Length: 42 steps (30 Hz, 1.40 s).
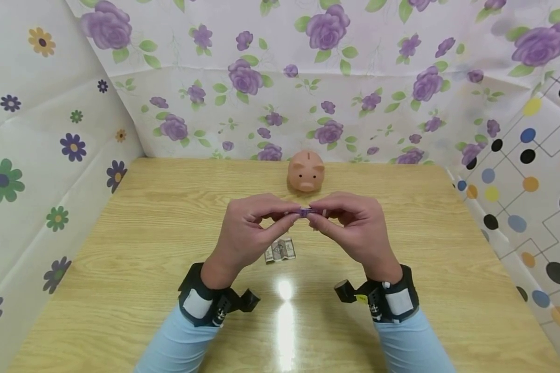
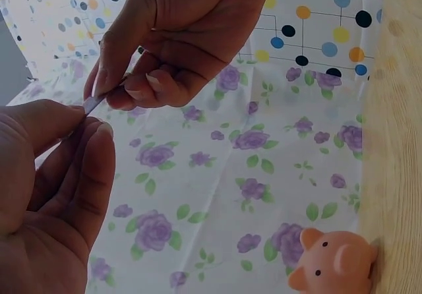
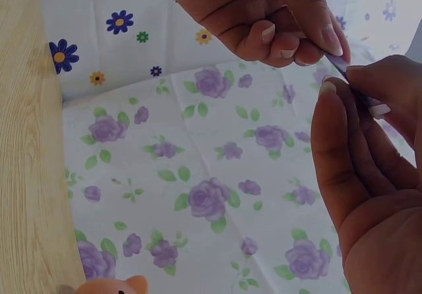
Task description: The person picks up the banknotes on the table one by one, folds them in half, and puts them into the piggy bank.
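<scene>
Both hands meet over the middle of the table around a small, narrow folded purple banknote (image 1: 304, 212). My left hand (image 1: 254, 225) pinches its left end between thumb and fingers, while my right hand (image 1: 357, 223) pinches the right end the same way. Fingertips cover most of the note; in the right wrist view a thin purple edge and a pale end of the banknote (image 3: 379, 110) show between them. Below the left hand, a creased brownish banknote (image 1: 282, 250) lies flat on the table.
A pink piggy bank (image 1: 306, 173) stands at the back of the wooden table (image 1: 177, 207), just beyond the hands, its slot on top. Patterned sheets (image 1: 280, 77) hang behind and on both sides. Each wrist wears a black strap with a small camera.
</scene>
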Each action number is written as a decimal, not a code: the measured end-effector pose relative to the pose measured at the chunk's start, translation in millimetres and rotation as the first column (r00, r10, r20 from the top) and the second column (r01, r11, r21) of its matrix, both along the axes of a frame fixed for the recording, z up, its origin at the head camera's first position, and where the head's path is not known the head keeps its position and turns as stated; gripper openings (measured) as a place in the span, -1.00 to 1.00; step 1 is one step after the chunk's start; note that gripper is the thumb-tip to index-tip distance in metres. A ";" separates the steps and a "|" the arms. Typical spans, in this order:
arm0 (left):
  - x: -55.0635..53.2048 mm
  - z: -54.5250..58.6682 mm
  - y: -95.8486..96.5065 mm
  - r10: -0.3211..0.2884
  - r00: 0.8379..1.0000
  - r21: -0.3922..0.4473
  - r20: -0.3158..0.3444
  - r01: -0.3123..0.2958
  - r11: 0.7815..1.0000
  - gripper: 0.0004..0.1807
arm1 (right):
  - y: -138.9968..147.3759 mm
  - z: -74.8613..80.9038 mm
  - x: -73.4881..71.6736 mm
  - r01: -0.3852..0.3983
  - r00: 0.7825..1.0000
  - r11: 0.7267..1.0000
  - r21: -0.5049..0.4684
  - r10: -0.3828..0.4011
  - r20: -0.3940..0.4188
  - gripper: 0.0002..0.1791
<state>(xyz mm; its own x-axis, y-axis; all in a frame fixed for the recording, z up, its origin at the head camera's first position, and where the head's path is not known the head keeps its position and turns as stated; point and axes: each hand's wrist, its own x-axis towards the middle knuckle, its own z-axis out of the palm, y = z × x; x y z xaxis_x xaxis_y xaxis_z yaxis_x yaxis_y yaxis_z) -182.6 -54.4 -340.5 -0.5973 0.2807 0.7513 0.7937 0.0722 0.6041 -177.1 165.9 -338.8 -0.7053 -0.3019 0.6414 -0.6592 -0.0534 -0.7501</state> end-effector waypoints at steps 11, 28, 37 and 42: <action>-2.5 -0.6 -3.6 0.012 0.999 -0.053 -0.029 -0.013 0.999 -0.82 | 2.4 -1.4 -0.5 0.016 1.000 1.000 0.020 -0.016 0.014 -0.78; -6.1 -2.8 -6.7 0.058 0.998 -0.063 0.036 -0.056 0.996 -0.73 | 2.8 2.4 1.2 0.098 0.994 0.991 0.094 -0.101 0.028 -0.83; -59.9 -29.0 -1.0 0.081 0.981 -0.130 0.177 -0.059 0.990 -0.61 | 10.2 12.0 -35.7 0.311 0.948 0.943 0.122 -0.299 -0.107 -0.89; -104.5 -51.7 6.6 0.159 0.954 -0.235 0.256 -0.098 0.967 -0.63 | 15.1 17.2 -72.3 0.440 0.896 0.875 0.201 -0.415 -0.155 -0.87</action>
<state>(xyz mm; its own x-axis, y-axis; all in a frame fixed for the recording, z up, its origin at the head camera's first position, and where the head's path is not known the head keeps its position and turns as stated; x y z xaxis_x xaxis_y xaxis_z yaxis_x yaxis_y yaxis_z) -287.2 -47.7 -392.2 -0.8112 0.3261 0.4855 0.5776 0.3162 0.7526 -249.4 181.0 -321.6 -0.7313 -0.1306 0.6694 -0.6540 0.4131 -0.6338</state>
